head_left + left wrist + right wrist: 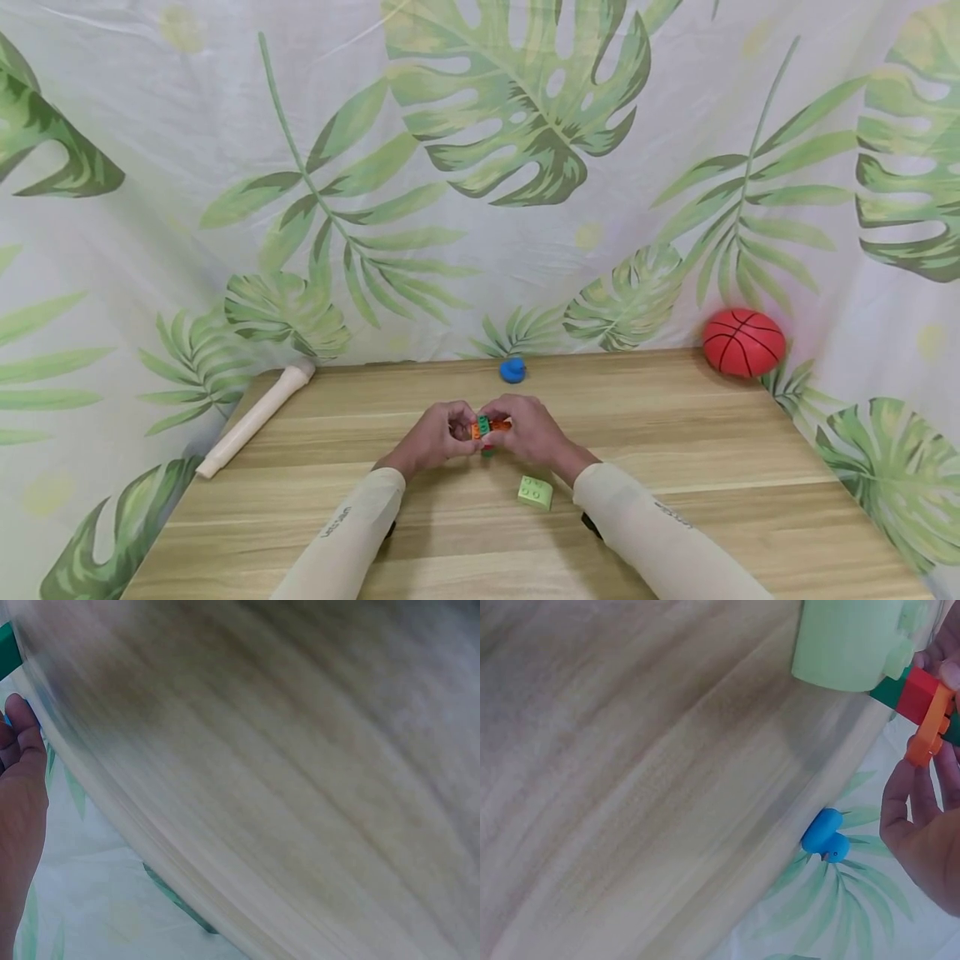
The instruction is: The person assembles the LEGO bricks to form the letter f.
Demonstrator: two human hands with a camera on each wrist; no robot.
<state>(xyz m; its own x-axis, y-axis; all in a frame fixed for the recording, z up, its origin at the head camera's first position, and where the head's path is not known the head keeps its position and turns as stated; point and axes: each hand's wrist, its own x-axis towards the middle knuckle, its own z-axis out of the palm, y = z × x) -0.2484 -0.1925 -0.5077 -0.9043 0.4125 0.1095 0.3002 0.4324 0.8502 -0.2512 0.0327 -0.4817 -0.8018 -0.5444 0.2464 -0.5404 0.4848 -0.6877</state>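
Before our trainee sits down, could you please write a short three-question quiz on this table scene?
1. Which toy is near the far edge of the table, just beyond the hands?
A) teddy bear
B) blue duck
C) toy car

2. True or false: the red ball is at the table's far right corner.

3. Name the colour of the loose block lying between the sleeves, apart from the small blocks held by the left hand and right hand.

Key: 1. B; 2. True; 3. Light green.
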